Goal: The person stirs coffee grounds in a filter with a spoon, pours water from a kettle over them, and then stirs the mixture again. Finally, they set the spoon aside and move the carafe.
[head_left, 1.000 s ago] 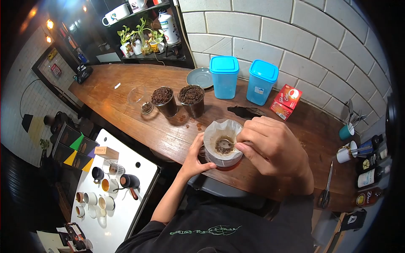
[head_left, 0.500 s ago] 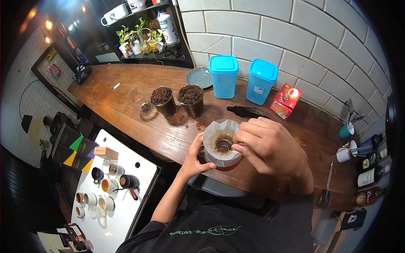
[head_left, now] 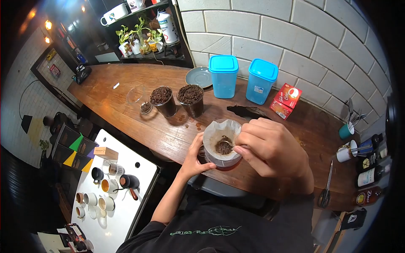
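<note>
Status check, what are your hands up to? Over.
Left hand steadying glass dripper. Right hand holding spoon in paper filter, at dark grounds. Nothing visibly blocking.

Single head-worn view, facing forward and steeply down

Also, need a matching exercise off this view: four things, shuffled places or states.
Things
1. Left hand
2. Right hand
3. Scissors
4. Plate

Places/states
A. Blue-grey, partly behind a blue container
B. Around the side of the dripper
C. Lying on the counter, near the bottles
D. Fingers pinched over the paper filter

Pairs: 1-B, 2-D, 3-C, 4-A
</note>
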The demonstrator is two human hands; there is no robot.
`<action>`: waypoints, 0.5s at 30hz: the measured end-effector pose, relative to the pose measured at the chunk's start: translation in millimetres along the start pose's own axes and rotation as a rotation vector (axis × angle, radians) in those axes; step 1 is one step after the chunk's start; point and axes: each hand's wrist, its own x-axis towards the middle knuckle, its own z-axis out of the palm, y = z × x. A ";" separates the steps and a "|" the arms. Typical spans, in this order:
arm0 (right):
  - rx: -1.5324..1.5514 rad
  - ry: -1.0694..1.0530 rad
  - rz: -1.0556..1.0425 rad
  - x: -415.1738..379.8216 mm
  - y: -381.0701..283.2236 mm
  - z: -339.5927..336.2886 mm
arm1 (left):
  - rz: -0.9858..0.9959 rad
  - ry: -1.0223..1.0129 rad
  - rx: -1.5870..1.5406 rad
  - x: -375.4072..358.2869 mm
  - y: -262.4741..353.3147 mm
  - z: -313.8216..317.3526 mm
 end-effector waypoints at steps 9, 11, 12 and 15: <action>0.029 -0.008 -0.015 1.8 -1.4 5.6 | 0.006 0.003 -0.004 -0.1 -2.3 0.2; 0.005 -0.016 -0.017 2.4 1.5 6.7 | 0.015 0.007 0.010 0.0 -1.3 0.1; -0.020 -0.025 -0.019 2.5 2.3 6.6 | 0.024 0.012 0.024 0.0 -0.8 0.1; -0.095 -0.028 0.030 1.7 -0.4 2.7 | 0.032 0.007 0.018 0.8 -0.3 -0.3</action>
